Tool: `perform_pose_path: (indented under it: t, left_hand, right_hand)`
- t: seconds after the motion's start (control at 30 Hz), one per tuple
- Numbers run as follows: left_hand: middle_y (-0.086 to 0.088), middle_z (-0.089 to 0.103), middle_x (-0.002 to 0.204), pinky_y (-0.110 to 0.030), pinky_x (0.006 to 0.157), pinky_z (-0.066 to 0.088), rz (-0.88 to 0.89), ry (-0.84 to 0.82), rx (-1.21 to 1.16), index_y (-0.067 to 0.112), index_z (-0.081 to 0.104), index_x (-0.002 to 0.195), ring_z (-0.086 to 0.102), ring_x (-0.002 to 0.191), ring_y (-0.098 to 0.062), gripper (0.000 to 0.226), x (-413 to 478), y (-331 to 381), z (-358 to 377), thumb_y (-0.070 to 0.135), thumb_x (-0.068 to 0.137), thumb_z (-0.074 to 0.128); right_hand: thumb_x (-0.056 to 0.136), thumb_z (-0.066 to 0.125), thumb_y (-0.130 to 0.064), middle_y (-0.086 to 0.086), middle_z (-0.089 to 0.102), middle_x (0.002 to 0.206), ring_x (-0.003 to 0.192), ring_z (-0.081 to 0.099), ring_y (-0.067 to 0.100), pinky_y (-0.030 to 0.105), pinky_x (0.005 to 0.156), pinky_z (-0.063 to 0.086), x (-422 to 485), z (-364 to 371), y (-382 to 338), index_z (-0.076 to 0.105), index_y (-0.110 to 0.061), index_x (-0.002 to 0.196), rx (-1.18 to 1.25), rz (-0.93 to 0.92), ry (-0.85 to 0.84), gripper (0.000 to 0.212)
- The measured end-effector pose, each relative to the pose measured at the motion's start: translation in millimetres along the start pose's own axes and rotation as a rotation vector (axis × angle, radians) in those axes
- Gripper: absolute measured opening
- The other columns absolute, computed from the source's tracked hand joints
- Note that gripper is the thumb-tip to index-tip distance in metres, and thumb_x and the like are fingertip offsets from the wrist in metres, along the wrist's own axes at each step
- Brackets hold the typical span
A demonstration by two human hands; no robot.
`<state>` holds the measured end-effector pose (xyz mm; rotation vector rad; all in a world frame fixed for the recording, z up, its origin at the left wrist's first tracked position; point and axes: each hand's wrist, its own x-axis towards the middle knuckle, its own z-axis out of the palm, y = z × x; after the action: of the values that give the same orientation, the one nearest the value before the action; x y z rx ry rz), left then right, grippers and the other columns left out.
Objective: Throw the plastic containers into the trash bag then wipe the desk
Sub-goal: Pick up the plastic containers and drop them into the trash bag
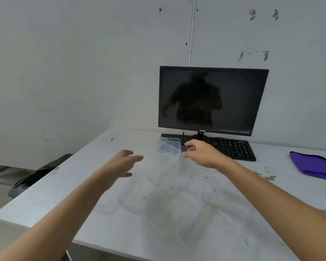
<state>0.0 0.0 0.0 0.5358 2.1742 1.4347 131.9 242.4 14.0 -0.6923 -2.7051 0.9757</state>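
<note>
Loose containers (139,200) litter the unwiped tabletop (233,232); before the keyboard (224,146), right hand (199,155) pinches one container (169,149); left hand (124,161) spread, empty.

A bare, office-like workroom. A black monitor (213,99) stands on a stained grey desk (224,194) against a scuffed grey panel wall (73,72). A black keyboard (230,146) lies just in front of the monitor.

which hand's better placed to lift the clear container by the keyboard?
Right. The right hand pinches the clear container at its edge, while the left hand is open and holds nothing.
</note>
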Motion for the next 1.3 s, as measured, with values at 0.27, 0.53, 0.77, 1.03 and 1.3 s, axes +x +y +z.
perform_pose_path:
  t: [0.27, 0.53, 0.77, 1.03, 1.3]
  left_hand:
    - [-0.020, 0.052, 0.140, -0.041, 0.087, 0.057, -0.098, 0.043, -0.194, -0.011, 0.049, 0.137, 0.060, 0.122, -0.036, 0.050, 14.0, -6.0, 13.1, 0.016, 0.097, 0.063]
    - [-0.018, 0.054, 0.137, -0.042, 0.087, 0.056, -0.146, 0.032, -0.286, -0.007, 0.048, 0.140, 0.057, 0.123, -0.036, 0.049, 12.2, -13.6, 28.3, 0.014, 0.098, 0.062]
    - [-0.020, 0.059, 0.124, -0.045, 0.082, 0.058, -0.114, 0.103, -0.505, -0.004, 0.048, 0.137, 0.064, 0.114, -0.036, 0.057, 4.4, -13.8, 15.7, 0.040, 0.102, 0.053]
    - [-0.030, 0.060, 0.137, -0.070, 0.099, 0.045, -0.264, -0.522, -1.081, 0.002, 0.036, 0.148, 0.056, 0.125, -0.055, 0.090, -21.4, -34.7, -13.2, 0.071, 0.091, 0.045]
    - [-0.031, 0.051, 0.146, -0.074, 0.102, 0.038, -0.207, -0.746, -1.229, 0.005, 0.046, 0.137, 0.051, 0.131, -0.054, 0.088, -49.8, -45.0, 13.4, 0.070, 0.080, 0.061]
  right_hand:
    - [0.092, 0.061, -0.031, -0.002, 0.053, 0.121, 0.097, 0.053, 0.014, 0.042, 0.091, 0.054, 37.5, 30.5, 10.5, 0.049, -0.018, 0.138, 0.185, 0.163, 0.052, 0.050]
    - [0.097, 0.054, -0.025, 0.003, 0.059, 0.093, 0.074, 0.055, 0.017, 0.034, 0.067, 0.048, 54.0, 60.8, 10.8, 0.057, -0.015, 0.124, 0.337, 0.219, 0.064, 0.030]
    - [0.094, 0.057, -0.008, 0.009, 0.063, 0.107, 0.069, 0.074, 0.026, 0.035, 0.058, 0.063, 46.9, 52.2, -5.7, 0.059, -0.015, 0.103, 0.631, 0.241, 0.353, 0.011]
    - [0.094, 0.062, -0.007, 0.008, 0.067, 0.099, 0.070, 0.075, 0.023, 0.027, 0.050, 0.058, 18.1, 21.5, -58.1, 0.067, -0.017, 0.093, 0.611, 0.041, 0.278, 0.011]
    - [0.095, 0.060, -0.003, 0.013, 0.068, 0.104, 0.073, 0.077, 0.019, 0.028, 0.057, 0.060, -3.9, 38.7, -75.6, 0.070, -0.012, 0.099, 0.530, -0.027, 0.017, 0.014]
